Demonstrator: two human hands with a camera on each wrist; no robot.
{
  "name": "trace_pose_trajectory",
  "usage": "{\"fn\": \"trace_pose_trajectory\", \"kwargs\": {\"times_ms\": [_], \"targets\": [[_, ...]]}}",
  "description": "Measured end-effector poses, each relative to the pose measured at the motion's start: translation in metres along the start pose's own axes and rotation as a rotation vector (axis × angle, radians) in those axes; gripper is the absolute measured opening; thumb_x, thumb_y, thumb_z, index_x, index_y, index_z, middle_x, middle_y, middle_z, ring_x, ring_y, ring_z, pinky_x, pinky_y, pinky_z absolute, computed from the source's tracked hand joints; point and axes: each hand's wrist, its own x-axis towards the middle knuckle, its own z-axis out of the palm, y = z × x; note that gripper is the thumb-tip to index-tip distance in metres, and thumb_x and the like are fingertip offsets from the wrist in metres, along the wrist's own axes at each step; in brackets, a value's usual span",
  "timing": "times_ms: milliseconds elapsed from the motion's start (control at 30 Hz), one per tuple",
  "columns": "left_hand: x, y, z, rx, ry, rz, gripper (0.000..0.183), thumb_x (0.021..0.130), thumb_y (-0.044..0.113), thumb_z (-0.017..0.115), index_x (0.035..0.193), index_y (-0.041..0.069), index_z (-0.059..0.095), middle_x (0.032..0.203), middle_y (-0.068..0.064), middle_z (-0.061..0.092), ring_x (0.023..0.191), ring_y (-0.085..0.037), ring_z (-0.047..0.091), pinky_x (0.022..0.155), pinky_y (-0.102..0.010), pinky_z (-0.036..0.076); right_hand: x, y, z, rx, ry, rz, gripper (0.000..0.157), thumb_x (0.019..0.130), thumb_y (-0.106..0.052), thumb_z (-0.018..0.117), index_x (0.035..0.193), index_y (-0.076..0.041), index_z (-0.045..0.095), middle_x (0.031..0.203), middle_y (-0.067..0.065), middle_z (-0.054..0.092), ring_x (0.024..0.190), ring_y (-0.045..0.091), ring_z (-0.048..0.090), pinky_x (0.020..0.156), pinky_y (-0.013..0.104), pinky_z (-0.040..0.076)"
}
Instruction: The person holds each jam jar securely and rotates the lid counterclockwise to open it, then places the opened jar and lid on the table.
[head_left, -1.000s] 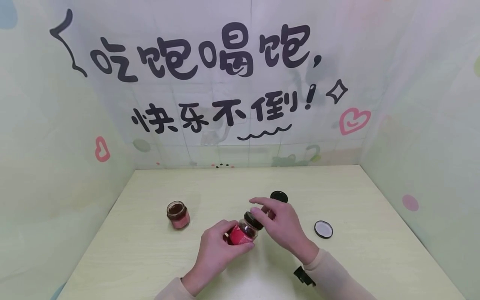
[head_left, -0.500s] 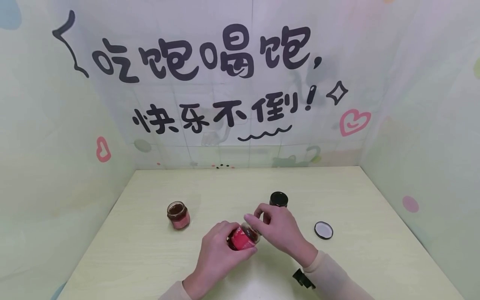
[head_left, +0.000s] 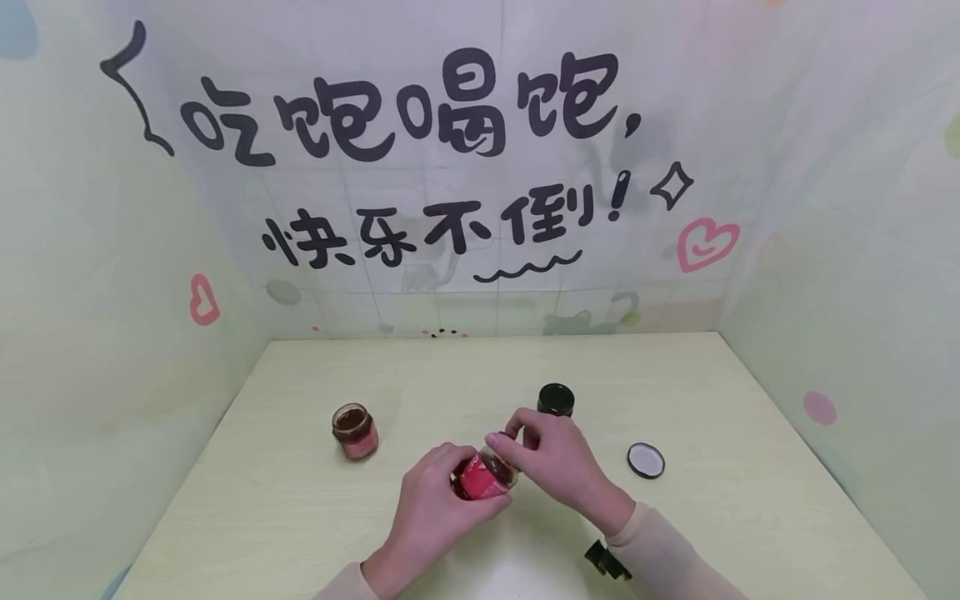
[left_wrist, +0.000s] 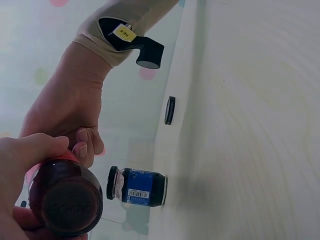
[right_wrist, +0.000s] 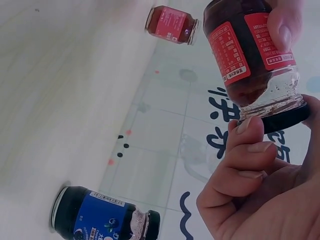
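Red jar: left hand grips.
Black lid: right hand pinches, probably unscrewing.
Next twist: needs steadiness; looseness unclear.

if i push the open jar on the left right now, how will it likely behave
The open jar looks like glass, so it is probably stiff and breakable. Dark contents show inside, suggesting some weight. It stands upright but uncovered, so tipping it could cause a spill.
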Motion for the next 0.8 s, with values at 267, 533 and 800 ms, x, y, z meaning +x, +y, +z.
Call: {"fn": "trace_pose_trajectory", "kwargs": {"times_ms": [267, 533, 800], "targets": [[0.0010, -0.0009, -0.0010, -0.057, -0.070, -0.081, 0.048, 0.065, 0.043, 0.093, 0.102, 0.023, 0.071, 0.092, 0.015, 0.065, 0.081, -0.004, 0.060, 0.066, -0.023, 0.052, -0.0019, 0.0014, -0.0008, 0.033, -0.025, -0.012, 0.030, 0.090, -0.063, 0.064, 0.084, -0.033, 0.064, 0.054, -0.008, 0.048, 0.050, 0.007, 0.044, 0.046, 0.025, 0.037], [0.0016, -0.0034, -0.0051, -0.136, -0.163, -0.165, 0.052, 0.066, 0.045, 0.092, 0.104, 0.017, 0.071, 0.094, 0.007, 0.069, 0.074, -0.010, 0.063, 0.061, -0.023, 0.053, -0.0014, 0.0023, -0.0018, 0.062, -0.057, -0.012, 0.029, 0.089, -0.062, 0.067, 0.089, -0.033, 0.065, 0.056, -0.007, 0.048, 0.050, 0.008, 0.045, 0.047, 0.026, 0.039], [0.0010, -0.0052, -0.0080, -0.207, -0.233, -0.206, 0.051, 0.068, 0.041, 0.092, 0.107, 0.015, 0.071, 0.095, 0.004, 0.069, 0.068, -0.008, 0.064, 0.059, -0.025, 0.054, -0.0025, 0.0070, -0.0012, 0.108, -0.112, -0.016, 0.025, 0.090, -0.056, 0.069, 0.093, -0.032, 0.066, 0.060, -0.005, 0.053, 0.054, 0.009, 0.049, 0.050, 0.027, 0.043]]}}
